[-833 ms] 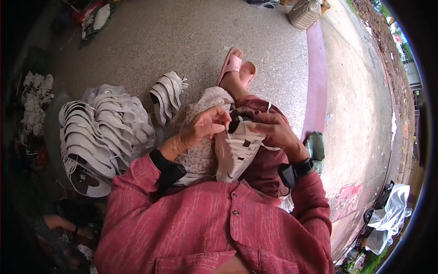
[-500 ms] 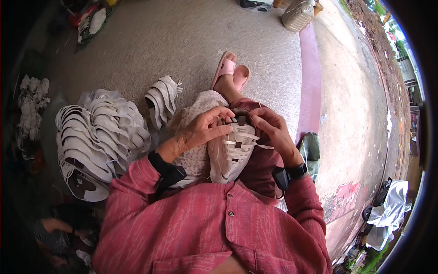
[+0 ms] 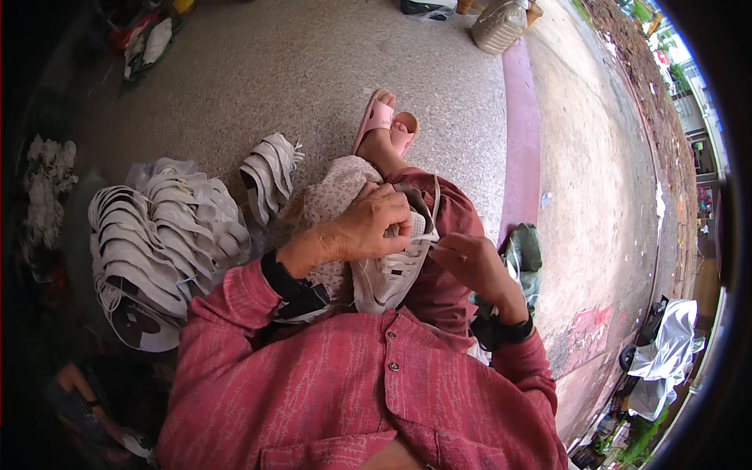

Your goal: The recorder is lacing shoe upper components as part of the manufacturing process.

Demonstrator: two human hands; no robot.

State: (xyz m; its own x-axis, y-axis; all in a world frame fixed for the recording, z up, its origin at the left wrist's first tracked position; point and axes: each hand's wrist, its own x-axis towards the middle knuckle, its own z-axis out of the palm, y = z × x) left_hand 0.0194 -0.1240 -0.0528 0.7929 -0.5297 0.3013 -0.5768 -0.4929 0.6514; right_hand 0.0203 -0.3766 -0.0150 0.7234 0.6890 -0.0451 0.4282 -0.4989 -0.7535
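Observation:
A whitish shoe upper [image 3: 377, 283] with a dark lining lies across my lap, its toe toward my body. My left hand [image 3: 370, 223] is closed over its upper left part, fingers curled at the lace holes and hiding some of them. Close by on the right, my right hand [image 3: 471, 265] pinches a white shoelace [image 3: 426, 237] that runs from the upper. Another length of lace stands up by the dark collar. White laces cross the front of the upper in rows.
Stacks of nested white shoe uppers [image 3: 145, 243] lie on the left, with a smaller stack [image 3: 270, 176] nearer my legs. A dark green bag [image 3: 525, 254] sits right of my knee. A plastic jug [image 3: 500, 27] stands far off. Another person's arm [image 3: 94, 399] shows at lower left.
My left hand has moved from the collar down over the lace rows. My right hand has drawn down and right, away from the collar, with the shoelace. Lacing at the top now lies closer.

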